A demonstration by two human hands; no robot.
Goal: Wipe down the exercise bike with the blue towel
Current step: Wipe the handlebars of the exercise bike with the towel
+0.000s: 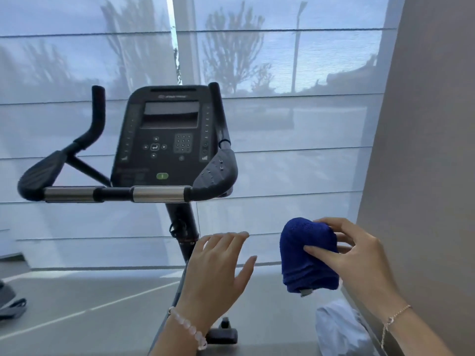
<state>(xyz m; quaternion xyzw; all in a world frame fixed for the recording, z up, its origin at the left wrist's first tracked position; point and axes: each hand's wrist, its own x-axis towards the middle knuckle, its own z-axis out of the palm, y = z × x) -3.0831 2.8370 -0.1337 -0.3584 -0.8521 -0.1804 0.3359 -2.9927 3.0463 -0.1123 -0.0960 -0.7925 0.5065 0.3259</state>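
The exercise bike stands ahead on the left, its dark console facing me above a black and silver handlebar. A bunched blue towel hangs at lower right, below handlebar height and apart from the bike. My right hand grips the towel, thumb across its front and fingers behind it. My left hand hovers with straight, spread fingers in front of the bike's post, left of the towel and touching nothing.
A sheer window blind fills the background behind the bike. A beige wall or column rises close on the right. A white crumpled object lies low beside that wall. A dark object sits at the far left floor edge.
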